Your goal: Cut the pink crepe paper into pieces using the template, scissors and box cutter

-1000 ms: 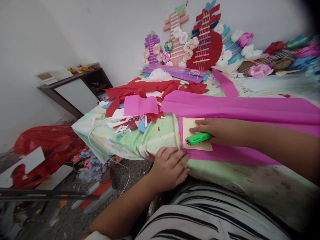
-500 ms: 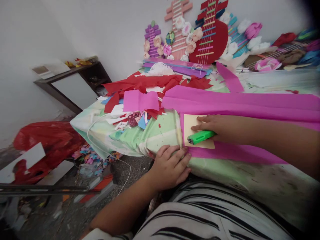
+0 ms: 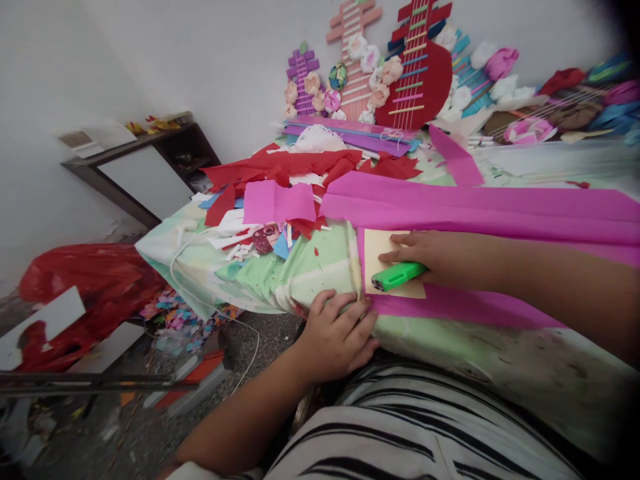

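Observation:
My right hand [image 3: 430, 257] is closed around a green utility knife [image 3: 397, 275], its tip on a tan card template [image 3: 380, 252] lying on a long pink crepe paper strip [image 3: 480, 213]. The index finger presses on the card. My left hand [image 3: 340, 333] rests at the table's near edge with fingers flat on the pink paper's corner, holding it down beside the card.
The green-clothed table [image 3: 310, 267] carries red paper scraps [image 3: 285, 170], a pink square [image 3: 279, 202] and white bits. Paper guitars with flowers [image 3: 400, 73] lean on the back wall. A red plastic bag [image 3: 95, 287], a white cord [image 3: 200, 293] and a dark shelf [image 3: 145, 167] stand at left.
Both hands stay where they were on the card and pink paper. Only the camera has shifted slightly, tilting down and then a little left.

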Motion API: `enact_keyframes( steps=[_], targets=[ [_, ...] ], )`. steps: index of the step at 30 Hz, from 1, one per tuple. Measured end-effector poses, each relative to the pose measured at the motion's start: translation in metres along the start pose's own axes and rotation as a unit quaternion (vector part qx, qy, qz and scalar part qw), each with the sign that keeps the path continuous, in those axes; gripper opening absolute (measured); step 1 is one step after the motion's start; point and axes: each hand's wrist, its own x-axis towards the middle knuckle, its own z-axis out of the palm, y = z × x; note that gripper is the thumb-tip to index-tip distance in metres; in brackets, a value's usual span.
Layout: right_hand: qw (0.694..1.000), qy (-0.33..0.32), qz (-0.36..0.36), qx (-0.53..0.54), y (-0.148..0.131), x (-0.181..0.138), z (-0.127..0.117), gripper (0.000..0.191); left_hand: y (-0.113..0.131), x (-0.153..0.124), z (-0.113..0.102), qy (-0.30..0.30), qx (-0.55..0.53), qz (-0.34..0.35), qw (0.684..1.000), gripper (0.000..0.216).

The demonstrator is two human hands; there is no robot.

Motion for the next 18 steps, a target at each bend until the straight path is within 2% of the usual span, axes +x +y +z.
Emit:
enact_keyframes(
  steps=[7,13,18],
  targets=[
    [1.000,0.007,-0.004,0.001,0.0020,0.0004,0.0015,0.046,0.0006,0.0002,0.0000,0.012,-0.016,-0.008,1.000,0.024],
    [1.000,0.017,-0.009,0.005,0.0016,0.0017,0.0014,0.044,0.0004,-0.0014,0.0006,-0.019,-0.009,-0.007,1.000,0.032],
    [1.000,0.019,-0.008,0.011,0.0026,0.0017,0.0020,0.042,-0.0002,0.0066,-0.0088,-0.016,-0.047,-0.032,0.998,0.023]
  ],
)
